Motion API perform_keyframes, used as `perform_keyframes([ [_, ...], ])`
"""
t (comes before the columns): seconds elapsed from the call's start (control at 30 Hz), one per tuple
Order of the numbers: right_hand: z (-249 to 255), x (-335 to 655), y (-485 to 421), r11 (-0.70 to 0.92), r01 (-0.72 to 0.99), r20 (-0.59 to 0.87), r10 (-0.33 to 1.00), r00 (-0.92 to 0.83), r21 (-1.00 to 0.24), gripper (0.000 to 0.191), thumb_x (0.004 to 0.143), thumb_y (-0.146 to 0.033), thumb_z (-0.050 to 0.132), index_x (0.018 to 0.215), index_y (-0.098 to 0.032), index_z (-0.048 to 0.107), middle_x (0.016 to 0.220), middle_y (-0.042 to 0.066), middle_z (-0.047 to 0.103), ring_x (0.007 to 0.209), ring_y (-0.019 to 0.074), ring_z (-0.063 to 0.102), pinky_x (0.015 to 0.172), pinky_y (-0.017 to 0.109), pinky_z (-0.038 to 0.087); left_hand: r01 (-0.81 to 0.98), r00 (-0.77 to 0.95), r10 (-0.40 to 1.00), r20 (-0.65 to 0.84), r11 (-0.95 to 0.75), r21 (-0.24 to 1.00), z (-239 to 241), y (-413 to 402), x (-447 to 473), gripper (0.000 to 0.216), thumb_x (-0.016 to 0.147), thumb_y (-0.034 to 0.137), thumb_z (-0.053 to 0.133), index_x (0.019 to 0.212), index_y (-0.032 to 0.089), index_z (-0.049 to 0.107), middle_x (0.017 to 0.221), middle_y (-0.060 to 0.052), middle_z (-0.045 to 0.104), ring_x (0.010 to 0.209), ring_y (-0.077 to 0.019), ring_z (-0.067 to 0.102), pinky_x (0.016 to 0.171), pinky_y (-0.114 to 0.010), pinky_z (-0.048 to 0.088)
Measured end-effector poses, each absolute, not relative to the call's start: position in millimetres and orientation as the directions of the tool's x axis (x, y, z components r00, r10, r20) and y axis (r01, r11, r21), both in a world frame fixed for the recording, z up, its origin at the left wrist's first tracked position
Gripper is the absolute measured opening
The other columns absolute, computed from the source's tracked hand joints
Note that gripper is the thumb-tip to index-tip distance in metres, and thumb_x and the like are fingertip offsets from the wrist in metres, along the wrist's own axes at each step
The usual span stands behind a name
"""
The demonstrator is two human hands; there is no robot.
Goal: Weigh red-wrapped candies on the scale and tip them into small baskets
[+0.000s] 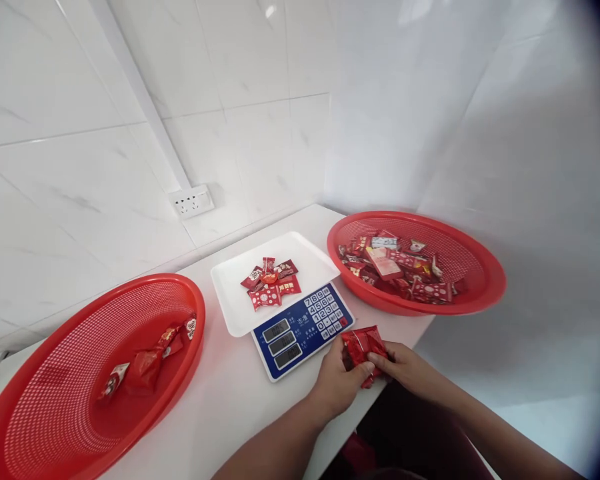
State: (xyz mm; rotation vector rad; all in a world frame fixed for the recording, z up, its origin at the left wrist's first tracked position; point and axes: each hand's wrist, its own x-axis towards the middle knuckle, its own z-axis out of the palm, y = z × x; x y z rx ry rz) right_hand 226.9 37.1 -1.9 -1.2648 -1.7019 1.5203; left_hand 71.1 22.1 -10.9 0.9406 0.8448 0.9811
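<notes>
White tiled corner, white counter (240, 400). Lower centre of frame: left hand (337, 380) and right hand (405, 367) both pinch a red crinkled foil pouch (364, 347) just beside the blue-faced digital scale (300, 330). Judgement: grip the edges only and keep the pouch level and clear of the white weighing tray (235, 300), which holds wrapped candies (271, 283).

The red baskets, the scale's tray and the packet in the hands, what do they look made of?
Red baskets: likely moulded plastic, with a fine mesh and a glossy rim. Scale's tray: smooth white, probably plastic. Red packet, held by the left hand and right hand: crinkled, shiny film or foil.
</notes>
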Motion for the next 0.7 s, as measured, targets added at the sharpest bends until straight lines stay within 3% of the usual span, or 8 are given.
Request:
perform_keyframes([
  [0.13, 11, 230, 32, -0.079, 0.302, -0.206, 0.887, -0.414, -0.95, 0.047, 0.077, -0.06, 0.053, 0.086, -0.016, 0.064, 0.071, 0.003, 0.066, 0.062, 0.0169, 0.057, 0.06, 0.03, 0.046, -0.371, 0.357, 0.932, -0.063, 0.203, 0.906, -9, 21, 69, 0.059, 0.066, 0.041, 0.074, 0.113, 0.016, 0.049, 0.106, -0.009, 0.064, 0.095, -0.0195, 0.061, 0.083, -0.031, 0.047],
  [0.2, 17, 234, 31, -0.085, 0.31, -0.207, 0.899, -0.385, -0.947, 0.048, 0.075, -0.061, 0.055, 0.084, -0.015, 0.064, 0.067, 0.002, 0.063, 0.058, 0.015, 0.054, 0.056, 0.029, 0.045, -0.388, 0.357, 0.933, -0.036, 0.183, 0.903, -9, 20, 69, 0.064, 0.067, 0.05, 0.071, 0.115, 0.016, 0.047, 0.096, -0.008, 0.064, 0.084, -0.0181, 0.062, 0.076, -0.031, 0.049],
  [0.3, 27, 244, 36, -0.117, 0.233, -0.163, 0.968, -0.192, -0.965, 0.047, 0.072, -0.065, 0.056, 0.074, -0.019, 0.062, 0.063, 0.003, 0.062, 0.057, 0.0173, 0.056, 0.053, 0.03, 0.047, -0.385, 0.334, 0.942, -0.023, 0.159, 0.909, -7, 18, 68, 0.073, 0.065, 0.061, 0.068, 0.117, 0.016, 0.044, 0.077, -0.001, 0.06, 0.061, -0.0123, 0.059, 0.063, -0.028, 0.048],
  [0.4, 37, 249, 46, -0.108, -0.073, -0.102, 0.992, -0.077, -0.991, 0.052, 0.075, -0.073, 0.041, 0.091, -0.03, 0.064, 0.101, 0.007, 0.068, 0.089, 0.0253, 0.064, 0.064, 0.033, 0.054, -0.405, 0.301, 0.954, 0.01, 0.118, 0.906, 3, 16, 68, 0.071, 0.065, 0.065, 0.064, 0.111, 0.015, 0.046, 0.072, 0.0, 0.058, 0.056, -0.0104, 0.057, 0.062, -0.028, 0.047],
  [0.47, 41, 247, 52, -0.151, -0.232, -0.101, 0.971, -0.216, -0.961, 0.057, 0.074, -0.076, 0.038, 0.111, -0.039, 0.059, 0.127, 0.003, 0.058, 0.113, 0.0257, 0.056, 0.075, 0.034, 0.054, -0.424, 0.276, 0.961, 0.018, 0.105, 0.9, 15, 14, 68, 0.065, 0.064, 0.065, 0.065, 0.103, 0.015, 0.049, 0.069, 0.0, 0.058, 0.056, -0.0104, 0.056, 0.063, -0.029, 0.047],
  [0.5, 40, 244, 55, -0.198, -0.254, -0.111, 0.941, -0.319, -0.947, 0.058, 0.072, -0.075, 0.042, 0.116, -0.04, 0.056, 0.129, 0.004, 0.057, 0.114, 0.0262, 0.055, 0.077, 0.035, 0.054, -0.428, 0.269, 0.963, 0.02, 0.101, 0.898, 22, 13, 67, 0.062, 0.064, 0.064, 0.066, 0.097, 0.015, 0.052, 0.067, 0.0, 0.057, 0.056, -0.0102, 0.055, 0.063, -0.029, 0.047],
  [0.6, 26, 232, 61, -0.293, -0.164, -0.165, 0.829, -0.534, -0.942, 0.048, 0.071, -0.059, 0.06, 0.115, -0.041, 0.059, 0.105, 0.007, 0.068, 0.089, 0.0282, 0.065, 0.068, 0.038, 0.055, -0.396, 0.301, 0.953, 0.025, 0.102, 0.912, 44, 7, 57, 0.054, 0.063, 0.064, 0.066, 0.081, 0.014, 0.056, 0.063, 0.0, 0.055, 0.057, -0.0101, 0.054, 0.065, -0.031, 0.047],
  [0.7, 2, 224, 72, -0.187, -0.105, -0.118, 0.878, -0.463, -0.977, 0.025, 0.07, -0.053, 0.064, 0.091, -0.04, 0.069, 0.072, 0.005, 0.067, 0.065, 0.0247, 0.062, 0.056, 0.036, 0.053, -0.358, 0.29, 0.957, -0.002, 0.11, 0.927, 54, -3, 34, 0.05, 0.066, 0.06, 0.066, 0.08, 0.013, 0.06, 0.064, -0.002, 0.057, 0.059, -0.0118, 0.056, 0.066, -0.03, 0.046],
])
